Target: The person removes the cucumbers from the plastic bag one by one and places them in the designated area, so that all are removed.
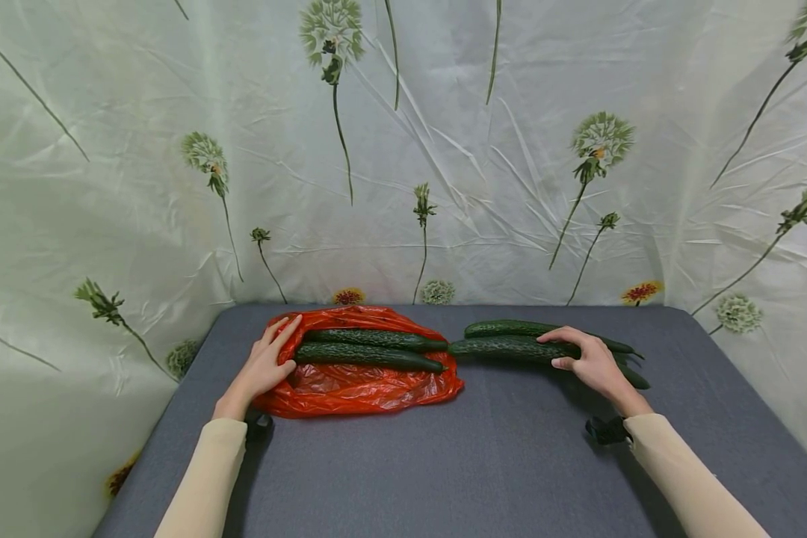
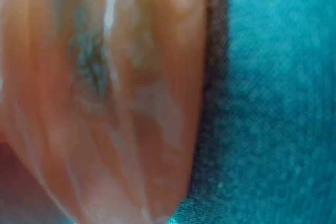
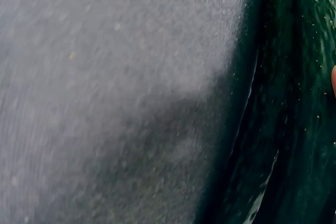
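In the head view my left hand (image 1: 264, 366) holds the left edge of a crumpled red plastic bag (image 1: 370, 396), thumb and fingers spread apart. Two long dark green cucumbers (image 1: 370, 356) lie side by side on the bag. To the right, my right hand (image 1: 593, 364) grips a cucumber (image 1: 504, 347) from above, thumb on its near side and fingers across its top. More cucumbers (image 1: 511, 327) lie against it, partly hidden by that hand. The right wrist view shows dark cucumbers (image 3: 310, 103) close up, with one fingertip (image 3: 334, 80) at the frame's edge.
Everything lies on a grey cloth-covered table (image 1: 430, 471). Behind and beside it hangs a pale curtain (image 1: 444, 149) printed with dandelions. Blurred plastic (image 2: 131, 129) fills much of the left wrist view.
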`<action>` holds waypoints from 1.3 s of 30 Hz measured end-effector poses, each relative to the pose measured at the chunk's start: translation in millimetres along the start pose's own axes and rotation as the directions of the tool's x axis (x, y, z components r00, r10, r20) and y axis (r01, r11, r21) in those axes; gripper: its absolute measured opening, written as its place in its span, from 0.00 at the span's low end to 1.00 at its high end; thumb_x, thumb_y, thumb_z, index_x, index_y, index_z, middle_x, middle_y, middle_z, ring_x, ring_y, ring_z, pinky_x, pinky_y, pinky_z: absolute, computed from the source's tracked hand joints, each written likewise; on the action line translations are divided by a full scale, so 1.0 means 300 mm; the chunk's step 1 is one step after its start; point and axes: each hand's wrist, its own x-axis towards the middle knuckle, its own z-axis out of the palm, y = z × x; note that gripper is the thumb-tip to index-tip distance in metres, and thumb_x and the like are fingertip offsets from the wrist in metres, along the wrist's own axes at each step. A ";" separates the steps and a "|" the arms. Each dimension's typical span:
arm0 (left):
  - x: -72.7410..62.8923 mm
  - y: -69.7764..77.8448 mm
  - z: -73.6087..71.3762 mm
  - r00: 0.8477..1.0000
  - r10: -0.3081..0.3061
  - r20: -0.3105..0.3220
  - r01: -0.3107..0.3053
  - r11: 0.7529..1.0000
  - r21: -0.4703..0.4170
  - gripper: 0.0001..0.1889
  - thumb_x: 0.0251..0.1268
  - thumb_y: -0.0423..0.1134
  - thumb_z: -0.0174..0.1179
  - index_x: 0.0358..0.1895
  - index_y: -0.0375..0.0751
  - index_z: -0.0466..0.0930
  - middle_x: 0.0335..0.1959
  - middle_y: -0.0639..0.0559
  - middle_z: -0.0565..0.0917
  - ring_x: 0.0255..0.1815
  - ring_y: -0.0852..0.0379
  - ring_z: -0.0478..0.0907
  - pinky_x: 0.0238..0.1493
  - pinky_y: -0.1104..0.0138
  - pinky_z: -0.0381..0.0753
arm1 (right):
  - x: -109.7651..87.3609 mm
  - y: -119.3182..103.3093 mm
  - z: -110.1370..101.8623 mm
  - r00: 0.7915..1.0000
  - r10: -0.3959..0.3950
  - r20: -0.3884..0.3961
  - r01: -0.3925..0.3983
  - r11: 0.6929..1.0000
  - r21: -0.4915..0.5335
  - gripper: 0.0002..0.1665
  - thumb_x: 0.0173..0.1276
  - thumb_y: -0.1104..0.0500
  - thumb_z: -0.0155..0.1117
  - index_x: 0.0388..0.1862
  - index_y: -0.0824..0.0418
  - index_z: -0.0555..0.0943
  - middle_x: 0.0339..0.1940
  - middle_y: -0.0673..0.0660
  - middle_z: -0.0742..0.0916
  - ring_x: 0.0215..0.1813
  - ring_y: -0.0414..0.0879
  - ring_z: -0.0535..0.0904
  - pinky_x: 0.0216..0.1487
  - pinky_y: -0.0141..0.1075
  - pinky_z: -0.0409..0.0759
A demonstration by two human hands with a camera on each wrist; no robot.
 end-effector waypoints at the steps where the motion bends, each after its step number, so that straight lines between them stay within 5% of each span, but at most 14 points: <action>1: 0.000 0.001 0.000 1.000 -0.001 0.000 0.001 1.000 0.001 0.41 0.57 0.30 0.54 0.76 0.45 0.51 0.73 0.34 0.49 0.62 0.22 0.52 0.55 0.31 0.55 | -0.003 0.001 -0.003 1.000 0.005 0.003 -0.006 1.000 0.002 0.23 0.59 0.72 0.64 0.55 0.60 0.80 0.56 0.62 0.80 0.60 0.64 0.70 0.53 0.62 0.66; 39: 0.000 -0.005 0.002 0.999 -0.027 0.019 0.027 1.000 0.008 0.42 0.56 0.31 0.53 0.77 0.46 0.48 0.73 0.35 0.47 0.63 0.22 0.51 0.54 0.31 0.55 | -0.064 0.072 -0.090 0.994 0.072 0.086 -0.073 0.997 0.018 0.23 0.60 0.72 0.63 0.55 0.63 0.79 0.58 0.67 0.78 0.60 0.67 0.68 0.52 0.63 0.66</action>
